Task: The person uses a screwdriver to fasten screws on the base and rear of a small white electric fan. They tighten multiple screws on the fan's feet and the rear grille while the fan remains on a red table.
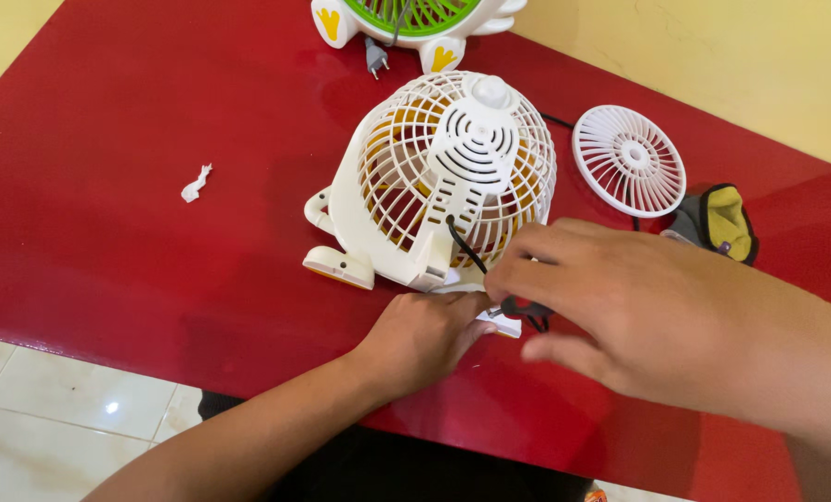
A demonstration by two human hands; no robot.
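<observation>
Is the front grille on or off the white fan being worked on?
Off. The round white grille lies flat on the red table, apart from the white fan, which both hands steady at its base.

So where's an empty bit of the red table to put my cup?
Left of the white fan, around the paper scrap, the table is bare. It is crowded by both hands, the loose grille and the pouch.

Glossy red table (108, 232) over pale tiled floor (53, 418). On it: white desk fan (434, 186) face down, second fan (415, 19) at far edge, loose white grille (629, 160), white scrap (196, 182), grey-yellow pouch (724, 221), black cord (557, 121).
</observation>
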